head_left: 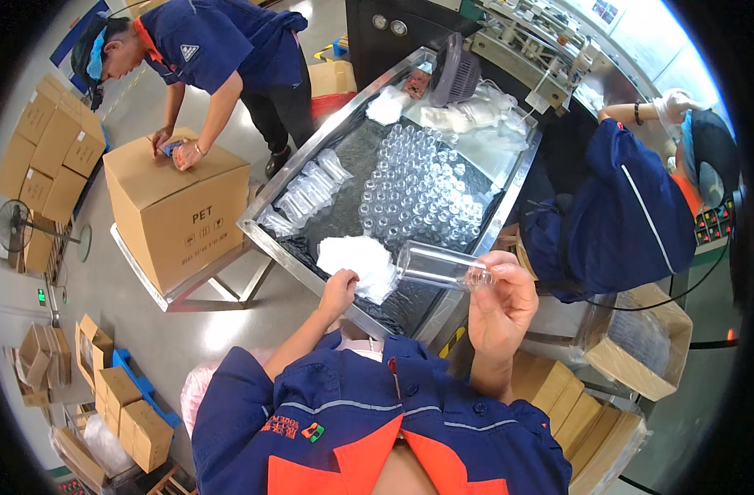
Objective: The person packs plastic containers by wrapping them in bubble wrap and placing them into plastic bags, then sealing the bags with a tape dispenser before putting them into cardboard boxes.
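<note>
My right hand [504,309] is closed round the neck of a clear plastic bottle [436,265]. The bottle lies tilted sideways in the air, its base toward the left. At the near edge of the metal-rimmed table, my left hand [339,292] pinches the side of a stack of thin white plastic bags [356,254]. The bottle's base is close to the right side of that stack. Beyond both hands, many clear bottles [422,183] stand packed together on dark plastic sheeting. Several bagged bottles [307,198] lie to their left.
A purple-grey fan [456,73] and more plastic bags [480,111] sit at the table's far end. On the left, a co-worker bends over a large carton [179,219]. Another person works by a machine [533,49] on the right. An open carton [641,342] stands right.
</note>
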